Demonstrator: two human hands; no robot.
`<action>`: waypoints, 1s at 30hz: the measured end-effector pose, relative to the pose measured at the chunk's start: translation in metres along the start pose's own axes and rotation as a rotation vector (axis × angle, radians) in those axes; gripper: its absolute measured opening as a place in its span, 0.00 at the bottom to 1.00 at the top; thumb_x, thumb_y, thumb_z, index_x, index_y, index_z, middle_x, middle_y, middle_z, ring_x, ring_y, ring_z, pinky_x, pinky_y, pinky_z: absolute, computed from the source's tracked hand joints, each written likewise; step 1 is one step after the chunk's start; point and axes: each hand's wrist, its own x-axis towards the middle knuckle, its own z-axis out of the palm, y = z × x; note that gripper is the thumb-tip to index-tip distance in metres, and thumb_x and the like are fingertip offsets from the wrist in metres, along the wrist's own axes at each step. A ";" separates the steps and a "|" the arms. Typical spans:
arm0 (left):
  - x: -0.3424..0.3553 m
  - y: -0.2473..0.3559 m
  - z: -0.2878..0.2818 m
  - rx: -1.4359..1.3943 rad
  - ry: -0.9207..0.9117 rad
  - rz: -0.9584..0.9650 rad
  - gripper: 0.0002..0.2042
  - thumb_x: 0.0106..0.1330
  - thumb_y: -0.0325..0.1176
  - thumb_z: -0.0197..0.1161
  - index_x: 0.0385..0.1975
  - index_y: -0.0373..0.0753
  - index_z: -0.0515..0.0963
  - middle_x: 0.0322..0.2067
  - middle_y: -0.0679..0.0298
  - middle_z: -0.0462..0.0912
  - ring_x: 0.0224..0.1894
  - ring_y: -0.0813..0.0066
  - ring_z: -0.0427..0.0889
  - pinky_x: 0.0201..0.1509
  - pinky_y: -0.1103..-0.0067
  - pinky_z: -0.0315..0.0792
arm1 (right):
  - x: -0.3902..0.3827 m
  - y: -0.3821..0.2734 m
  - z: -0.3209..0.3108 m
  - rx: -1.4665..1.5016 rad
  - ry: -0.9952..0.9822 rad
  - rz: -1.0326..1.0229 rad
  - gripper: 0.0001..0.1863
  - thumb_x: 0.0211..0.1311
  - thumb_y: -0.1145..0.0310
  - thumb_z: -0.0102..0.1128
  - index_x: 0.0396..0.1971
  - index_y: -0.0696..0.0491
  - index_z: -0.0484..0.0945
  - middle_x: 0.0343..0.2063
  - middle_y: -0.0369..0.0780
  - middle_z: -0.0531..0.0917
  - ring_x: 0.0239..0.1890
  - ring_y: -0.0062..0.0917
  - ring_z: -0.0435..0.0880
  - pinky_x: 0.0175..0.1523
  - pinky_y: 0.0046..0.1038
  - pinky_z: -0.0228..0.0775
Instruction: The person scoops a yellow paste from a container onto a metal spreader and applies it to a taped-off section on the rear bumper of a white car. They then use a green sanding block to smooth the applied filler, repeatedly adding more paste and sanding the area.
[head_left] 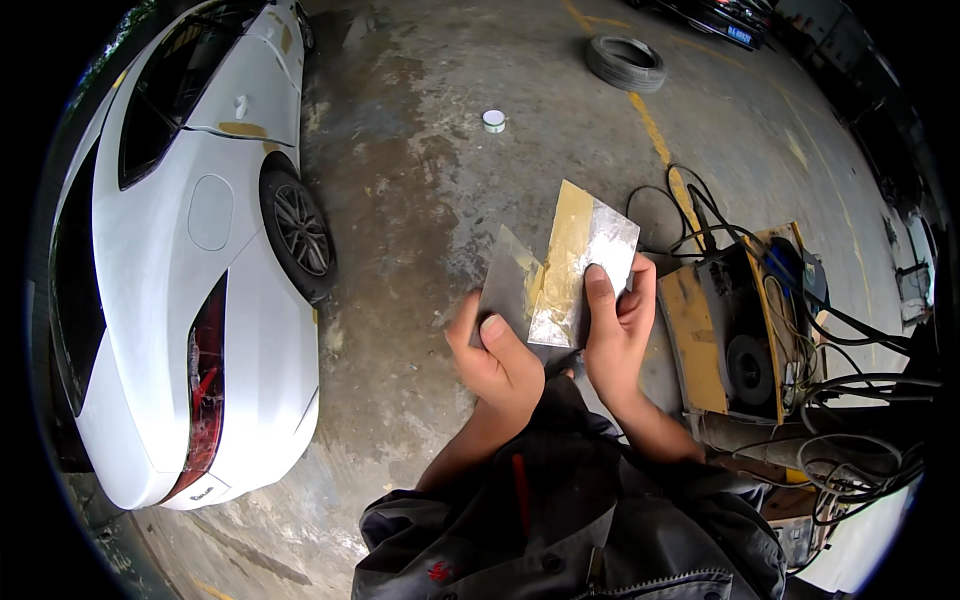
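Observation:
My left hand (497,362) pinches a thin grey putty spreader (508,275), its thumb flat on the near face. A yellow smear shows along this spreader's right side. In my right hand (617,335) is a shiny rectangular metal putty spreader (612,238), gripped between thumb and fingers. A broad band of yellow putty (568,222) coats its left half. The two spreaders meet in front of my chest, the metal one overlapping the grey one's right edge. Whether their edges press together, I cannot tell.
A white car (235,300) with yellowish patches (243,129) on its side stands at the left. On the concrete floor are a round tin (493,121) and a loose tyre (626,64). To my right sits a worn box-shaped machine (745,330) amid tangled black cables (860,440).

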 end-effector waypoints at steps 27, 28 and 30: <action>0.029 -0.023 -0.024 -0.502 -0.192 -1.030 0.15 0.70 0.43 0.48 0.37 0.36 0.72 0.32 0.68 0.76 0.34 0.84 0.72 0.38 0.86 0.67 | 0.014 0.041 -0.061 -0.435 -0.122 0.114 0.15 0.69 0.57 0.42 0.34 0.54 0.68 0.27 0.32 0.73 0.31 0.13 0.70 0.38 0.18 0.63; 0.026 -0.018 -0.019 -0.570 -0.284 -1.201 0.14 0.69 0.43 0.50 0.36 0.37 0.72 0.33 0.69 0.77 0.34 0.85 0.72 0.38 0.87 0.66 | 0.031 0.047 -0.065 -0.070 -0.283 0.217 0.15 0.68 0.57 0.42 0.34 0.54 0.68 0.26 0.32 0.72 0.29 0.14 0.69 0.37 0.19 0.63; 0.013 -0.007 -0.007 -0.661 -0.496 -1.332 0.15 0.68 0.43 0.51 0.38 0.36 0.73 0.33 0.69 0.77 0.34 0.84 0.73 0.36 0.86 0.67 | 0.043 0.054 -0.063 0.255 -0.433 0.373 0.18 0.69 0.54 0.39 0.30 0.54 0.67 0.23 0.33 0.70 0.27 0.15 0.67 0.34 0.20 0.61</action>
